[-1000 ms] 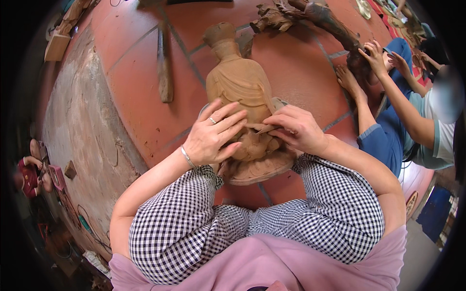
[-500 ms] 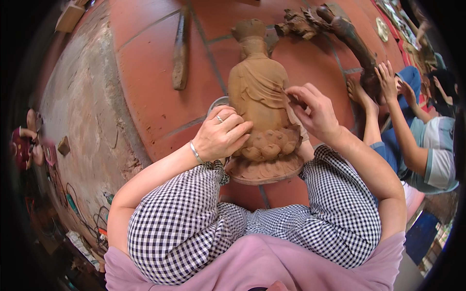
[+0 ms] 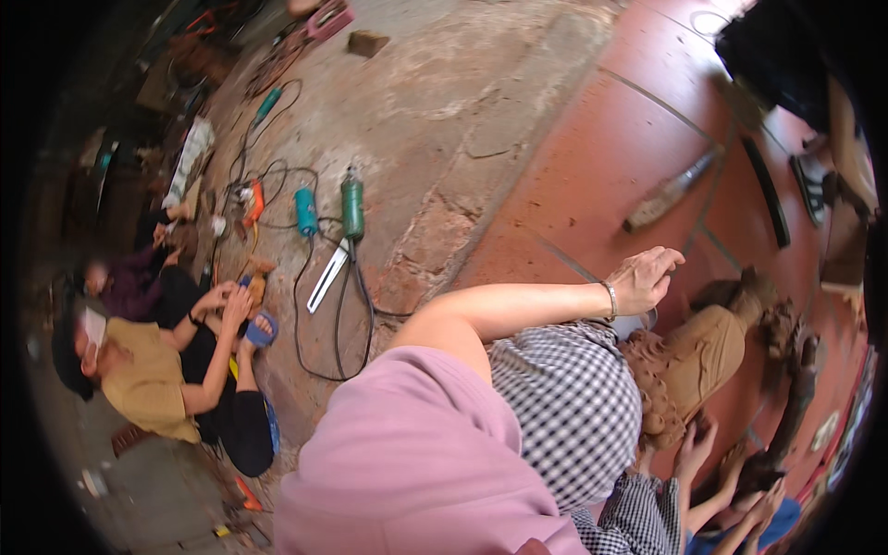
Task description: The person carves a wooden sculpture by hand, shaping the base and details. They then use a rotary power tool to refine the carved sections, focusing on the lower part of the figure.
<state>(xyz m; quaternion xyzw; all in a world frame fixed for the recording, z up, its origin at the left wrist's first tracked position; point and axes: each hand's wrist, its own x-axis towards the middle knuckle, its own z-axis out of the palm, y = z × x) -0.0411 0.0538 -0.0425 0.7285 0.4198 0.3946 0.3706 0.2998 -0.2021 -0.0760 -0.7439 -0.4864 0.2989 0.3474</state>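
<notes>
A carved wooden statue with draped robes and a lotus-petal base lies on the tiles by my knees, tilted in view. My left hand, with a bracelet at the wrist, hovers apart from the statue, its fingers loosely stretched and nothing in them. Beside the statue's lower right side is my right hand, fingers bent. Whatever it may pinch is too small to make out. Part of a round grey container shows behind my left wrist.
Green power tool and teal power tool lie with tangled cords on rough concrete at left. A person sits beyond them. A long worn bar rests on red tiles. Dark gnarled wood lies past the statue.
The view has swung left, so the statue now appears at right. My left hand has come off the statue. My right hand remains near its side, lower along it.
</notes>
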